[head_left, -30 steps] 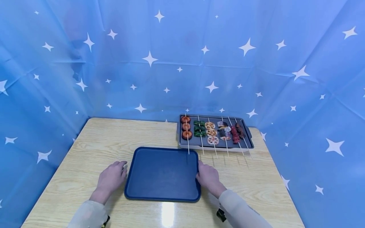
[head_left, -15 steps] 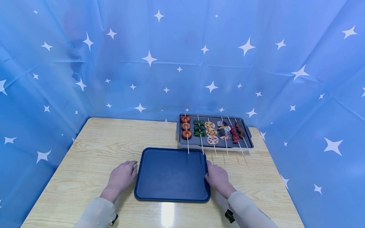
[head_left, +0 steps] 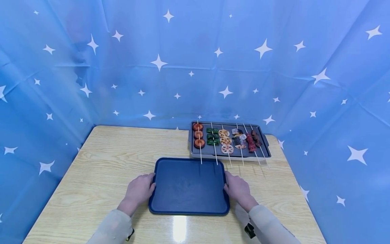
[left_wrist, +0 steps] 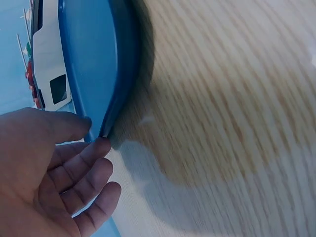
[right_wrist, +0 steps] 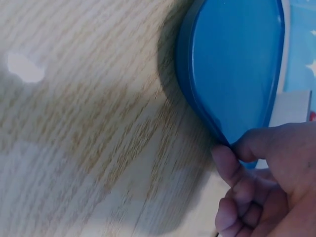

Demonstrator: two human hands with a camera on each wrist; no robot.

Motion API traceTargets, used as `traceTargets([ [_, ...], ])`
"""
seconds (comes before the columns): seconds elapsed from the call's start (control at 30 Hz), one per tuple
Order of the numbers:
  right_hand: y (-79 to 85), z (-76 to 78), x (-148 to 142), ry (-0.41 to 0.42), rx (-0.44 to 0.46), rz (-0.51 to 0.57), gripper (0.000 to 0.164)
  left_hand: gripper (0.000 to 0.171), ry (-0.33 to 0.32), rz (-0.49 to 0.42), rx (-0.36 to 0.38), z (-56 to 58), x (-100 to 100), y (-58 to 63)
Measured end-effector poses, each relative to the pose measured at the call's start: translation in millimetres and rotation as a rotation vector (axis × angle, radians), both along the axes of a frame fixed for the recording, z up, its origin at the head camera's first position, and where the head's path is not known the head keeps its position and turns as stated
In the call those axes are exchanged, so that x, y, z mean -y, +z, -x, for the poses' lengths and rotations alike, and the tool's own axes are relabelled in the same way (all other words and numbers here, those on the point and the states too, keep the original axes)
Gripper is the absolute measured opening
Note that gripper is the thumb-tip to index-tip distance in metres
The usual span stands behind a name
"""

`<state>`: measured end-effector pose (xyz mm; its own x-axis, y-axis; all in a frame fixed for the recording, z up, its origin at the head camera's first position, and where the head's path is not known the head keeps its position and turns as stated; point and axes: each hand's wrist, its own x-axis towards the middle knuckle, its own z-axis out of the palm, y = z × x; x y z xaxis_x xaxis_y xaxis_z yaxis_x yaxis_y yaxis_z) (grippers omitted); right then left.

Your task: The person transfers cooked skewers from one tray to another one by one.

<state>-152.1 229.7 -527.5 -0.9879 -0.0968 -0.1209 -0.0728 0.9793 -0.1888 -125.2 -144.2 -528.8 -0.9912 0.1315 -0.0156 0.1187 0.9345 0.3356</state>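
Observation:
A dark blue rectangular tray (head_left: 189, 188) lies on the wooden table with nothing on it. At its left short side my left hand (head_left: 141, 188) pinches the rim, thumb over the edge and fingertips against the outside, as the left wrist view shows. On the opposite side my right hand (head_left: 238, 188) grips the rim between thumb and curled index finger. The tray's wall (right_wrist: 185, 59) shows up close in the right wrist view, a shadow under it.
Behind the tray, to the right, a dark griddle (head_left: 210, 152) with a pale base holds several food skewers, among them lotus root slices (head_left: 225, 141). Some sticks overhang its front edge toward the tray. A blue star-patterned curtain (head_left: 137, 78) surrounds the table (head_left: 115, 159).
The tray has slid to the right along the table, with my right hand on its rim throughout. My left hand followed rightward and took hold of the left rim.

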Motion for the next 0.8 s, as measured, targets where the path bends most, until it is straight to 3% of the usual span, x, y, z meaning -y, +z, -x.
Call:
traceTargets([
  [0.47, 1.0, -3.0, -3, -0.004, -0.018, -0.014, 0.054, 0.044, -0.001, 0.041, -0.031, 0.2, -6, -10.0],
  [0.8, 4.0, -2.5, -7, -0.026, 0.001, -0.005, 0.054, 0.044, -0.015, 0.035, -0.028, 2.2, -11, -10.3],
])
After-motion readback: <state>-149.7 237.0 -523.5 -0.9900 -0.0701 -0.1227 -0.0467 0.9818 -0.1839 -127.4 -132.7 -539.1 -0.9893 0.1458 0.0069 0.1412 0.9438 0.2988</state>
